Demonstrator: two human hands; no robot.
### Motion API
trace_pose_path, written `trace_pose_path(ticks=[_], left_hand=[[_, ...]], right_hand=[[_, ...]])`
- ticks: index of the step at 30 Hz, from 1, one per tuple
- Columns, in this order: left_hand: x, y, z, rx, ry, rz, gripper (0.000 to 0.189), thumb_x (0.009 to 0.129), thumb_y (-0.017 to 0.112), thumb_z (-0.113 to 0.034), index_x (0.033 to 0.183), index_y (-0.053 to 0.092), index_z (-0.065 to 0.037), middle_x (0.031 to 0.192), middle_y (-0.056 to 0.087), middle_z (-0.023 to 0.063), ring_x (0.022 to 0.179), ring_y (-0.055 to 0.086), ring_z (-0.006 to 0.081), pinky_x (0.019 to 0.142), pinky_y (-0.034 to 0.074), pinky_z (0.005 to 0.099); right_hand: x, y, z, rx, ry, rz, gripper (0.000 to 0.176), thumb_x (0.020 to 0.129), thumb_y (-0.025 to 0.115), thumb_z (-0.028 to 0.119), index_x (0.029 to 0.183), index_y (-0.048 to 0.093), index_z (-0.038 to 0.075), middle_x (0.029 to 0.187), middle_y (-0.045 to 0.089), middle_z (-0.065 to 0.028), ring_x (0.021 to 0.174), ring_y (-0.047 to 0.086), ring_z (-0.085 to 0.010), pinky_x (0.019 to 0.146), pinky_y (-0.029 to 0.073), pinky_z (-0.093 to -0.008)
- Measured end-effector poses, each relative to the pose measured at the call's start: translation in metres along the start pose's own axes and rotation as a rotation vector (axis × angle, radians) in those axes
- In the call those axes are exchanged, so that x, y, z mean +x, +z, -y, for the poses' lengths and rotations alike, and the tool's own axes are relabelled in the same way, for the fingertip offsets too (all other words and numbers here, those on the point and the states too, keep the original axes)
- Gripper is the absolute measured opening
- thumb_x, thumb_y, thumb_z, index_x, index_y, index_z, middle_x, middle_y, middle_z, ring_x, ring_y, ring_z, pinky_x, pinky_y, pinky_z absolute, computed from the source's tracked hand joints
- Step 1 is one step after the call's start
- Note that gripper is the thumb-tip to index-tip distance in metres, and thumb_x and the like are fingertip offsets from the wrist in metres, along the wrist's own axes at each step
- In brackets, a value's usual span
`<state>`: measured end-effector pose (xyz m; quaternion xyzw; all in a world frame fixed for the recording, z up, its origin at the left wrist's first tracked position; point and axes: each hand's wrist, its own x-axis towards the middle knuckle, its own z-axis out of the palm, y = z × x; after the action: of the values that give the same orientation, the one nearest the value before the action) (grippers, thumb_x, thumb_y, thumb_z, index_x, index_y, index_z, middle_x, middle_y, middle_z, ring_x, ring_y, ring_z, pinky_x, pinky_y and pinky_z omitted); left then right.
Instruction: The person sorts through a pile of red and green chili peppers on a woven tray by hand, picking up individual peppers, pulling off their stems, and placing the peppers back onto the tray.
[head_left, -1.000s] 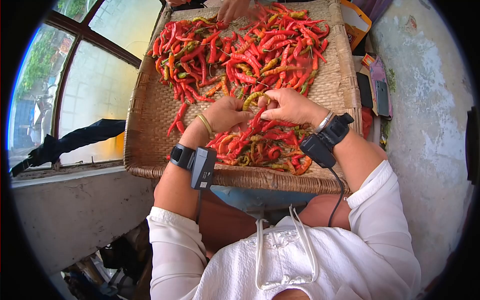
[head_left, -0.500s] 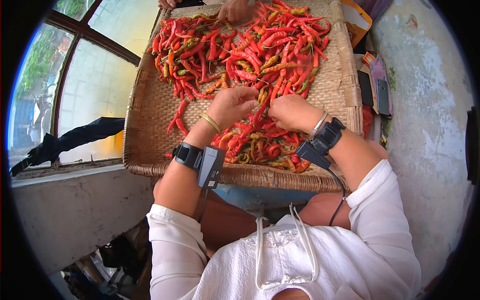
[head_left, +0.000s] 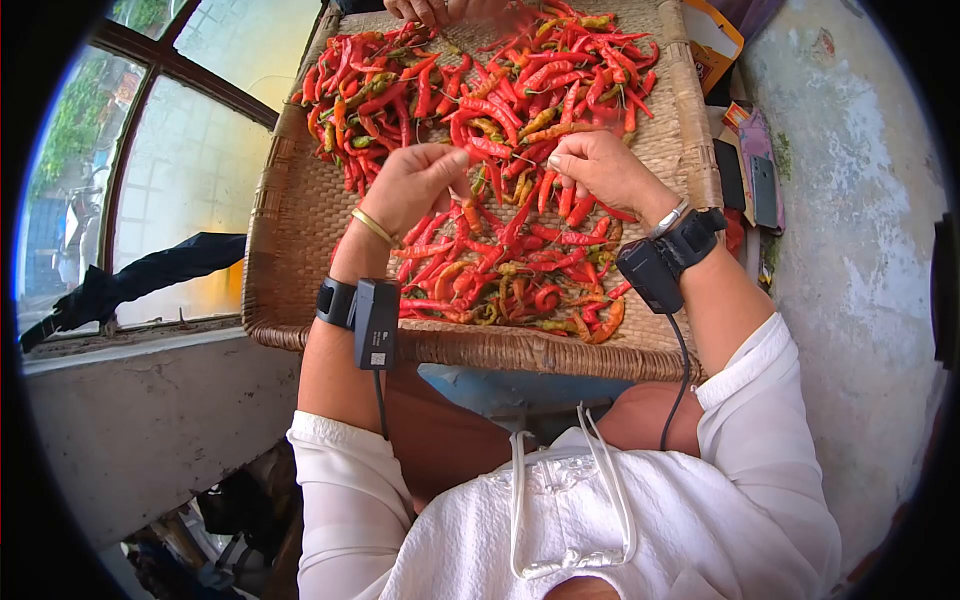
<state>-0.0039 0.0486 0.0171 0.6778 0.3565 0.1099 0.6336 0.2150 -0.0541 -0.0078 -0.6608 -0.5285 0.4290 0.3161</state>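
Note:
My left hand [head_left: 412, 187] is above the chili pile, its fingers curled in and the thumb pressed against the index finger; what it holds, if anything, I cannot tell. Across from it, my right hand [head_left: 612, 172] is closed with thumb and fingertips pinched, and a red chili pepper [head_left: 547, 190] hangs right at those fingertips. Below both hands a nearer heap of red chili peppers [head_left: 500, 265] lies in the woven basket tray [head_left: 480, 352], some orange or olive-green. A larger pile of chili peppers [head_left: 560, 80] fills its far side.
Another person's hand [head_left: 418, 10] reaches in at the far edge. To the left are a window [head_left: 190, 170] and a folded black umbrella [head_left: 170, 270]. Right of the tray, a phone [head_left: 763, 190] lies by boxes beside a worn wall [head_left: 850, 250].
Both my hands have lifted away from the near heap toward the far side and moved apart. The other person's hand has drawn back toward the far edge.

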Motion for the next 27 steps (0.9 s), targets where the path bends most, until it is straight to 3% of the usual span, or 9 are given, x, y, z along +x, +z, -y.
trace_pose_path(ticks=[1, 3, 5, 6, 8, 12, 18, 22, 27], left_hand=[[0.000, 0.000, 0.000, -0.249, 0.133, -0.153, 0.031, 0.086, 0.052, -0.030, 0.100, 0.057, -0.002, 0.072, 0.060, 0.0017, 0.051, 0.045, 0.0016, 0.044, 0.036, 0.0177], [0.000, 0.000, 0.001, -0.244, 0.084, -0.184, 0.036, 0.085, 0.054, -0.031, 0.101, 0.057, 0.001, 0.078, 0.062, 0.0045, 0.051, 0.050, 0.0065, 0.047, 0.042, 0.0198], [0.004, 0.014, 0.017, 0.200, -0.051, -0.045, 0.036, 0.083, 0.054, -0.033, 0.096, 0.060, 0.001, 0.075, 0.062, 0.0071, 0.055, 0.054, 0.0098, 0.050, 0.045, 0.0232], [0.007, 0.020, 0.027, 0.463, -0.040, 0.081, 0.038, 0.079, 0.057, -0.037, 0.089, 0.062, 0.000, 0.077, 0.062, 0.0118, 0.064, 0.060, 0.0184, 0.058, 0.048, 0.0308], [0.001, 0.039, 0.028, 0.738, -0.019, 0.177, 0.039, 0.077, 0.058, -0.039, 0.086, 0.063, -0.002, 0.078, 0.062, 0.0128, 0.068, 0.060, 0.0219, 0.061, 0.048, 0.0338], [-0.002, 0.054, 0.018, 1.203, -0.153, 0.345, 0.039, 0.072, 0.060, -0.042, 0.082, 0.064, -0.005, 0.083, 0.063, 0.0133, 0.080, 0.059, 0.0300, 0.069, 0.047, 0.0392], [0.001, 0.054, 0.044, 1.243, 0.018, 0.202, 0.031, 0.069, 0.060, -0.039, 0.075, 0.063, -0.009, 0.071, 0.061, 0.0123, 0.071, 0.059, 0.0301, 0.063, 0.046, 0.0408], [0.004, 0.050, 0.046, 1.231, 0.031, 0.201, 0.027, 0.070, 0.058, -0.035, 0.075, 0.063, -0.008, 0.071, 0.061, 0.0130, 0.070, 0.058, 0.0312, 0.062, 0.046, 0.0410], [-0.001, 0.023, 0.019, 0.875, 0.150, 0.334, 0.017, 0.069, 0.060, -0.022, 0.070, 0.061, -0.005, 0.063, 0.059, 0.0114, 0.058, 0.057, 0.0222, 0.057, 0.046, 0.0334]], right_hand=[[-0.001, 0.001, -0.001, 0.000, 0.001, 0.001, 0.017, 0.083, 0.052, 0.016, 0.077, 0.057, 0.001, 0.062, 0.055, 0.0003, 0.051, 0.050, -0.0047, 0.048, 0.041, -0.0199], [-0.002, 0.006, -0.004, -0.012, 0.015, 0.090, 0.015, 0.083, 0.053, 0.014, 0.077, 0.057, 0.001, 0.063, 0.056, -0.0001, 0.053, 0.051, -0.0046, 0.048, 0.041, -0.0198], [-0.002, 0.011, -0.010, -0.103, -0.016, 0.128, 0.014, 0.079, 0.057, 0.016, 0.076, 0.060, 0.003, 0.064, 0.059, -0.0037, 0.057, 0.057, -0.0107, 0.052, 0.044, -0.0245], [-0.004, 0.012, -0.010, -0.330, -0.076, 0.200, 0.016, 0.075, 0.060, 0.019, 0.076, 0.061, 0.003, 0.066, 0.060, -0.0083, 0.062, 0.059, -0.0173, 0.057, 0.045, -0.0300], [-0.010, 0.014, -0.001, -0.710, -0.040, 0.318, 0.021, 0.070, 0.064, 0.022, 0.079, 0.063, 0.003, 0.074, 0.062, -0.0142, 0.073, 0.060, -0.0278, 0.066, 0.047, -0.0379], [-0.019, 0.023, 0.008, -0.986, 0.013, 0.358, 0.021, 0.066, 0.066, 0.020, 0.078, 0.063, 0.003, 0.082, 0.063, -0.0124, 0.078, 0.061, -0.0261, 0.068, 0.048, -0.0370], [-0.024, 0.039, -0.002, -1.091, -0.261, 0.155, 0.010, 0.065, 0.059, 0.013, 0.072, 0.064, 0.008, 0.073, 0.062, -0.0089, 0.073, 0.062, -0.0231, 0.062, 0.049, -0.0345], [-0.024, 0.046, 0.000, -1.157, -0.248, 0.213, 0.010, 0.067, 0.056, 0.013, 0.072, 0.064, 0.008, 0.071, 0.062, -0.0085, 0.070, 0.062, -0.0225, 0.060, 0.049, -0.0339], [-0.025, 0.045, -0.005, -1.176, -0.304, 0.214, 0.008, 0.065, 0.057, 0.011, 0.068, 0.063, 0.007, 0.067, 0.061, -0.0089, 0.066, 0.062, -0.0247, 0.056, 0.048, -0.0356]])
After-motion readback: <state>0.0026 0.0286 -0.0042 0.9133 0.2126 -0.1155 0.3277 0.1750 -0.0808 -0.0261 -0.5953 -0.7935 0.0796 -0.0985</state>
